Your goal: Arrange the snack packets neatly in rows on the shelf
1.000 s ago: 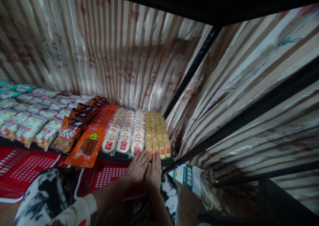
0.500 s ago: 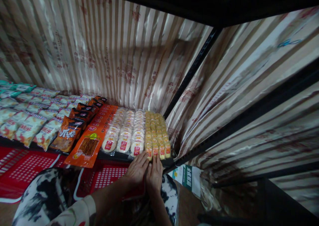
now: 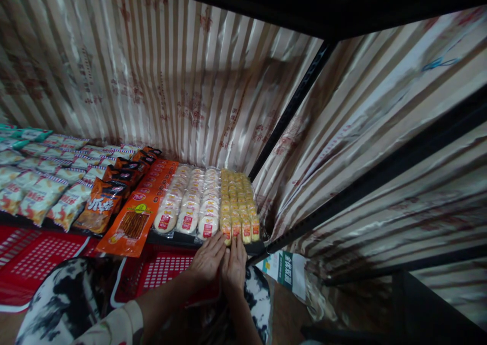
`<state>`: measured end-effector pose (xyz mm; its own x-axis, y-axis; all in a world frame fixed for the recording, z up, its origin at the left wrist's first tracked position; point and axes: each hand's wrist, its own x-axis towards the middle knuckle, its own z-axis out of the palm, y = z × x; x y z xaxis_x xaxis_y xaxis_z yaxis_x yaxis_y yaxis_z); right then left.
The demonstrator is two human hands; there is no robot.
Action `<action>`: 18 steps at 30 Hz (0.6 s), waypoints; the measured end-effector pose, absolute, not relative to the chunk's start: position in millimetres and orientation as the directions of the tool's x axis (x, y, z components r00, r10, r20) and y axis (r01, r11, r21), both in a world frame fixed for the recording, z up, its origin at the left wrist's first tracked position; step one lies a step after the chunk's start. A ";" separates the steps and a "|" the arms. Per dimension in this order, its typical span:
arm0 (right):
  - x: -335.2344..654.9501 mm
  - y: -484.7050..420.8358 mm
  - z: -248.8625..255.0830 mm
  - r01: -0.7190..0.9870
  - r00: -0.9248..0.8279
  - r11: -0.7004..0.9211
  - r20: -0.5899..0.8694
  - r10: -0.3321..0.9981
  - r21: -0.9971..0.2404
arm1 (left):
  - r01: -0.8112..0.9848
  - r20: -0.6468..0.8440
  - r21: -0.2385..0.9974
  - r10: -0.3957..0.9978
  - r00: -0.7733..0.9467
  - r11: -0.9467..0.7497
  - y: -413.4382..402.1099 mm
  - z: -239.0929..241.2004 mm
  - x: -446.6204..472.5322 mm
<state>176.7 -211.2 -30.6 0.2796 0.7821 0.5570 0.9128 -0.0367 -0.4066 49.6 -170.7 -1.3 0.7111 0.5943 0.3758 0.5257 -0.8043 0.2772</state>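
A striped, shiny curtain (image 3: 182, 81) hangs behind and to the right of a low black shelf (image 3: 178, 239), taking up most of the view. The shelf carries snack packs laid in neat rows: pale bags (image 3: 41, 195) at the far left, dark orange bags (image 3: 99, 208) next, then long orange packets (image 3: 131, 223), white round cakes (image 3: 188, 203), and at the right end small yellow cakes (image 3: 238, 203) in three rows reaching back to the curtain. Red baskets (image 3: 41, 251) sit below the shelf's front edge, and a green and white box (image 3: 286, 268) lies on the floor to the right. The person's left hand (image 3: 208, 260) and right hand (image 3: 235, 265) lie side by side, flat and open with fingers stretched forward, holding nothing. Their fingertips touch the front of the yellow cake rows at the shelf edge, the left hand's also near the closest white cake.
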 end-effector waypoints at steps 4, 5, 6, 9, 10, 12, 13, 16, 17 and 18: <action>184.4 -212.4 -27.1 0.912 0.301 -0.064 0.556 0.775 -0.405 | 0.515 0.397 0.261 0.577 0.714 -0.816 -171.0 -5.0 49.3; 185.7 -211.9 -25.3 0.904 0.333 -0.090 0.555 0.763 -0.419 | 0.513 0.398 0.256 0.573 0.717 -0.820 -170.9 -6.0 49.4; 186.6 -210.9 -23.4 0.894 0.361 -0.111 0.550 0.753 -0.434 | 0.511 0.398 0.250 0.568 0.720 -0.823 -170.8 -6.9 49.6; 187.6 -206.6 -19.3 0.871 0.399 -0.136 0.519 0.756 -0.472 | 0.516 0.399 0.232 0.565 0.723 -0.824 -170.0 -7.8 50.7; 187.7 -205.2 -18.8 0.868 0.399 -0.135 0.508 0.764 -0.478 | 0.520 0.398 0.223 0.564 0.723 -0.824 -169.9 -7.7 51.1; 187.8 -203.7 -18.6 0.864 0.398 -0.133 0.496 0.772 -0.486 | 0.520 0.400 0.201 0.555 0.730 -0.830 -170.2 -7.6 51.4; 187.7 -203.7 -18.5 0.863 0.397 -0.129 0.497 0.771 -0.488 | 0.515 0.405 0.191 0.545 0.734 -0.835 -170.7 -7.7 51.4; 187.8 -205.8 -15.4 0.865 0.384 -0.109 0.509 0.771 -0.489 | 0.499 0.435 0.186 0.526 0.730 -0.846 -173.4 -9.3 50.6; 188.2 -206.5 -13.4 0.864 0.389 -0.109 0.514 0.765 -0.491 | 0.494 0.447 0.189 0.522 0.726 -0.849 -174.4 -10.2 50.4; 189.1 -206.8 -11.2 0.862 0.399 -0.114 0.520 0.756 -0.494 | 0.490 0.455 0.192 0.519 0.723 -0.851 -175.3 -11.0 50.1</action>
